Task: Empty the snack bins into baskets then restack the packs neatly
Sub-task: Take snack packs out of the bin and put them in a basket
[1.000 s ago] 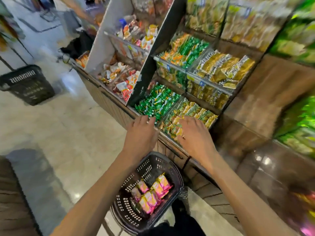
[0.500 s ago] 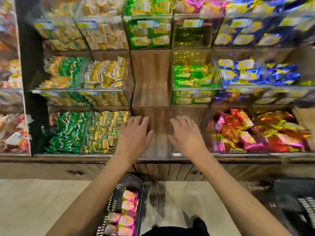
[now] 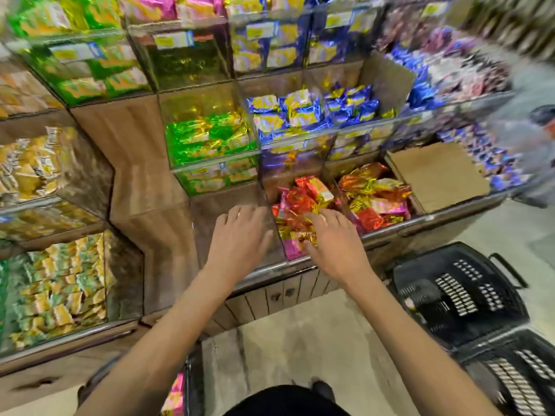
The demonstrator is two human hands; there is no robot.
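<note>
Since both hands have moved right, off the bare wooden panel of half a second ago, the head view now catalogues them at a fresh bin.

Head view, entries:
- Left hand [image 3: 240, 235]: fingers straight, slightly spread, holding nothing; over a bare compartment just left of a clear divider.
- Right hand [image 3: 333, 238]: fingers extended and relaxed, palm down over the red and pink packs [image 3: 300, 205]; whether it touches them cannot be told, and no pack is gripped.
- Red and pink packs: loose heap, near row, right of the divider.
- Orange packs [image 3: 375, 190]: next bin right, untouched.
- Cardboard sheet [image 3: 435, 175]: right of those.
- Green packs [image 3: 210, 139] and blue packs [image 3: 300, 112]: far row.
- Two black baskets [image 3: 459, 292], near right on the floor; no packs visible in them.
- Third basket [image 3: 188, 385], near bottom edge, mostly hidden, holding pink packs [image 3: 176, 391].

Judgement: the shift marks a new bin beginning; scooping comes next, probably into the black baskets.
</note>
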